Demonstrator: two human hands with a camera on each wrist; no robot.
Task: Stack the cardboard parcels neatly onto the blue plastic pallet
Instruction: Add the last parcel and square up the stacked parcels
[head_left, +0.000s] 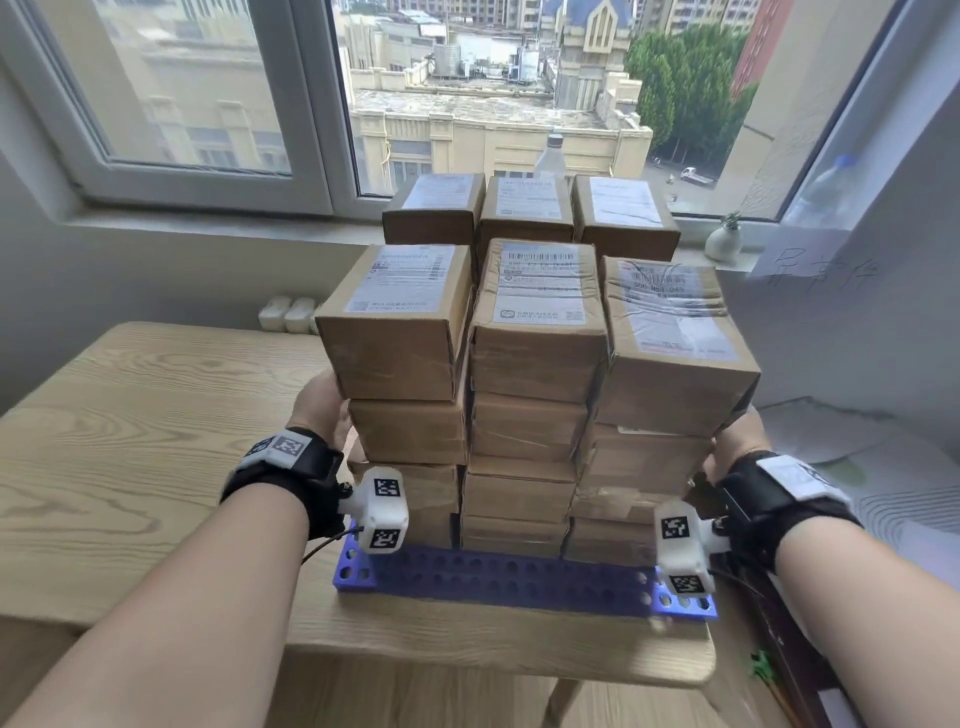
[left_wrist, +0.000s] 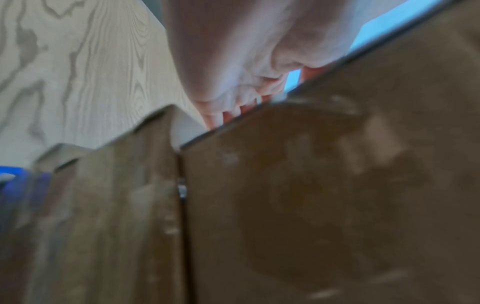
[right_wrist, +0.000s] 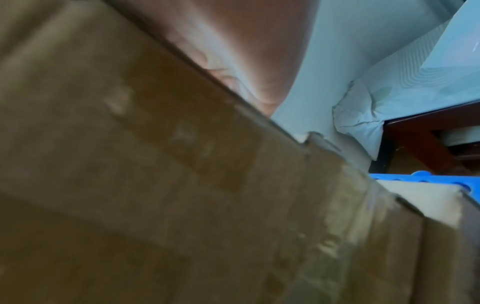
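Head view: wooden table carrying blue pallet beneath window.

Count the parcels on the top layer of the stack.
6. Front row: left top parcel, middle top parcel, right top parcel. Back row: back left parcel, back middle parcel, back right parcel. Others behind may be hidden.

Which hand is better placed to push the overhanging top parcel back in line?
Probably the right hand: it presses the stack's right side just below the top right parcel, which juts outward. The left hand is at the far side.
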